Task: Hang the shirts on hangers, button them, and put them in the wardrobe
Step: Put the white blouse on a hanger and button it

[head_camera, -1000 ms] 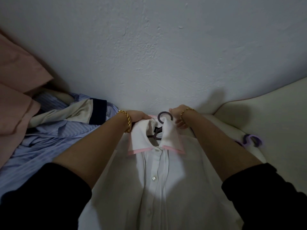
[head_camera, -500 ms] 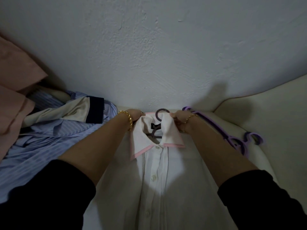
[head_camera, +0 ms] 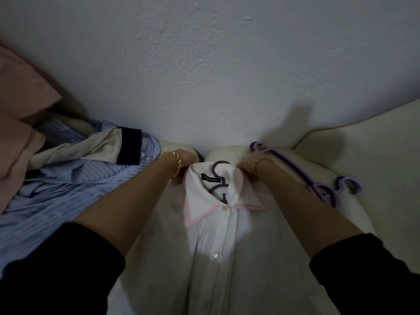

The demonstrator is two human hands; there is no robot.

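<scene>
A white shirt (head_camera: 218, 242) with a pink-edged collar lies front up on a cream sofa, buttoned down its placket. A dark hanger (head_camera: 218, 178) sits inside the collar, its hook poking out at the top. My left hand (head_camera: 187, 159) grips the left side of the collar. At the collar's right side my right hand (head_camera: 246, 164) holds the fabric. Both wrists wear gold bracelets.
Purple hangers (head_camera: 318, 185) lie on the sofa cushion (head_camera: 363, 178) to the right. A blue striped shirt (head_camera: 63, 192), a beige garment with a navy cuff (head_camera: 106, 148) and pink cloth (head_camera: 20, 123) are piled at the left. A white wall (head_camera: 216, 76) stands right behind.
The collar has been pulled wider apart, so the black label and more of the hanger show. My right arm shifted, uncovering the purple hangers.
</scene>
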